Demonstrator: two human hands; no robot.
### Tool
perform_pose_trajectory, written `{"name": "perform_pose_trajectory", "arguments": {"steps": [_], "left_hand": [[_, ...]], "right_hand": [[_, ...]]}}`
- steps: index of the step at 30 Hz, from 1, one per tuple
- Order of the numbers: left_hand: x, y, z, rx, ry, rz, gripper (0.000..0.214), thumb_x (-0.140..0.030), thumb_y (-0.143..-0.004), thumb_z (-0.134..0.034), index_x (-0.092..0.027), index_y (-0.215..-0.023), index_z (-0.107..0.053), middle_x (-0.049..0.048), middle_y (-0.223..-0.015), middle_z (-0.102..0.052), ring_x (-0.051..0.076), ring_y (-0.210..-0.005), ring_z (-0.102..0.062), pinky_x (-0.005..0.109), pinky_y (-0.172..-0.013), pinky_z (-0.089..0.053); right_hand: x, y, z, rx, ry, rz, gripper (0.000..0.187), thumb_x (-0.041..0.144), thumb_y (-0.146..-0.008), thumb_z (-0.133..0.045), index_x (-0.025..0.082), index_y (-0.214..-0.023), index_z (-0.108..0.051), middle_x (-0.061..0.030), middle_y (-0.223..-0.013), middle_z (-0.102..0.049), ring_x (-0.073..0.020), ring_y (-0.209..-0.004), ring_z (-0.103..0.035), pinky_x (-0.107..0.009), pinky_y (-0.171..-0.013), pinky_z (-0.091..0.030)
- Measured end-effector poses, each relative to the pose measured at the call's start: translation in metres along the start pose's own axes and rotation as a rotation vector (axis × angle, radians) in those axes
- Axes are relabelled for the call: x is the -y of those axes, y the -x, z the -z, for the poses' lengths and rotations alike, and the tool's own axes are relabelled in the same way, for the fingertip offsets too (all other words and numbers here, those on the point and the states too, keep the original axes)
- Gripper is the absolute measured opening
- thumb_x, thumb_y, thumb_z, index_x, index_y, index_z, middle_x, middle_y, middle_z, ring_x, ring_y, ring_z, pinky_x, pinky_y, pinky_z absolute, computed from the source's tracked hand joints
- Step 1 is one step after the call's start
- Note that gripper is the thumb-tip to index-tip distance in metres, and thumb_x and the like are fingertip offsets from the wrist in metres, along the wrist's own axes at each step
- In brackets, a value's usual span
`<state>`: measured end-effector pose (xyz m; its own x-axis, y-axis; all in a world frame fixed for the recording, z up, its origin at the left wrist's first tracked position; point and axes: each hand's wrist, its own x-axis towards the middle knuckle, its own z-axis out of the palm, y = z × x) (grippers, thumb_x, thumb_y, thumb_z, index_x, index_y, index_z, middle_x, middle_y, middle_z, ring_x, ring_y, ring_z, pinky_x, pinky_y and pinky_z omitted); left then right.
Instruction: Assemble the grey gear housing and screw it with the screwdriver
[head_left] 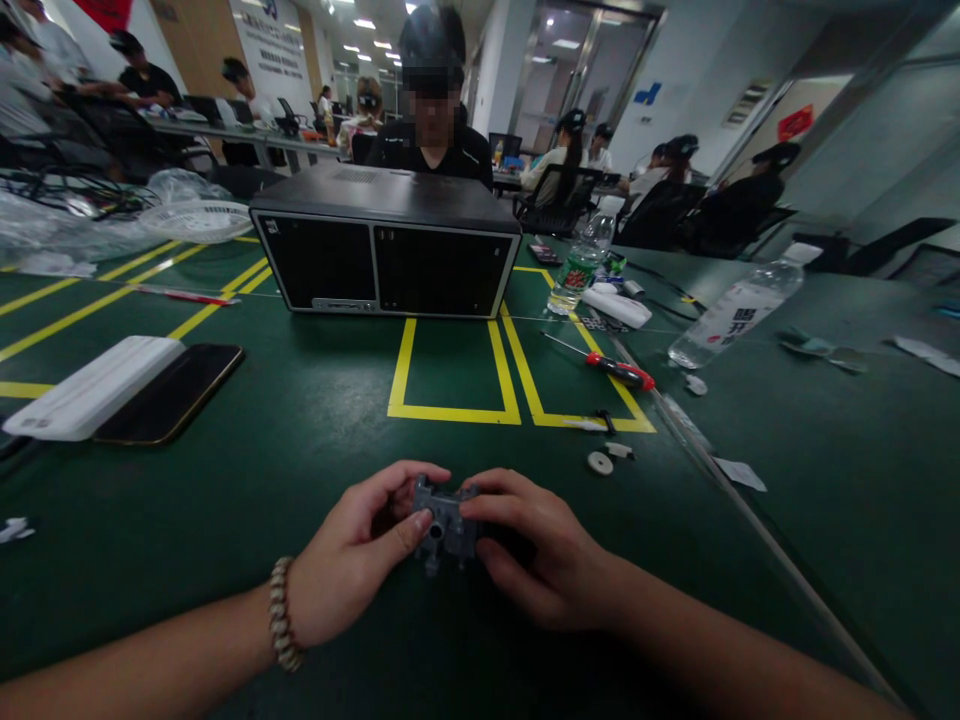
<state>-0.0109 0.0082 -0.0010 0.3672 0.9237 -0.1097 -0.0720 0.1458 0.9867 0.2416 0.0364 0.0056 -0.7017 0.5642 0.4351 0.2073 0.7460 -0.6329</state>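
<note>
A small grey moulded plastic part [448, 525] with a round hole is held just above the green table, between both hands. My left hand [360, 545], with a beaded bracelet at the wrist, is closed on its left side, the thumb beside the hole. From the right, my right hand [544, 550] grips the same part, fingers on its upper right edge and thumb lower down. Beyond my right hand lie a white plastic wheel [600, 463], a small white piece [619, 451] and a small black-and-white piece [604, 423].
A black and silver box-shaped appliance [386, 245] stands ahead. On the right are a red-black screwdriver [621, 371], a green-labelled bottle [579, 262] and a tilted clear bottle [739, 310]. A black phone [176, 392] and a white slab-like device [97, 385] lie left. A person [431, 140] sits opposite.
</note>
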Motion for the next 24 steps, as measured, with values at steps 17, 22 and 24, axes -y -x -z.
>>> {"name": "perform_pose_trajectory", "arguments": {"steps": [17,22,24], "left_hand": [[0.0006,-0.0011,-0.0008,-0.023,-0.021,0.008,0.045,-0.040,-0.095,-0.070,-0.017,-0.132,-0.062,0.0065,-0.102,-0.068,0.019,-0.090,-0.062,0.033,-0.082,-0.053],[-0.0020,-0.0008,-0.0017,-0.036,-0.050,0.032,0.047,-0.042,-0.094,-0.068,-0.017,-0.133,-0.061,0.0090,-0.110,-0.068,0.020,-0.092,-0.061,0.034,-0.081,-0.052],[-0.0027,-0.0008,-0.0025,-0.045,-0.048,0.038,0.047,-0.042,-0.094,-0.068,-0.017,-0.133,-0.061,0.0091,-0.110,-0.068,0.020,-0.092,-0.061,0.035,-0.081,-0.052]], "right_hand": [[-0.0027,0.0016,-0.0016,0.015,-0.091,-0.067,0.037,0.023,-0.091,-0.078,0.025,-0.120,-0.054,-0.0139,-0.125,-0.066,-0.0285,-0.111,-0.068,-0.047,-0.092,-0.058],[-0.0058,0.0033,-0.0036,-0.006,-0.130,-0.088,0.037,0.024,-0.092,-0.077,0.025,-0.118,-0.052,-0.0114,-0.120,-0.067,-0.0259,-0.102,-0.067,-0.043,-0.086,-0.058],[-0.0057,0.0039,-0.0040,-0.013,-0.129,-0.086,0.040,0.024,-0.092,-0.077,0.026,-0.123,-0.051,-0.0111,-0.119,-0.066,-0.0262,-0.102,-0.067,-0.044,-0.087,-0.058]]}}
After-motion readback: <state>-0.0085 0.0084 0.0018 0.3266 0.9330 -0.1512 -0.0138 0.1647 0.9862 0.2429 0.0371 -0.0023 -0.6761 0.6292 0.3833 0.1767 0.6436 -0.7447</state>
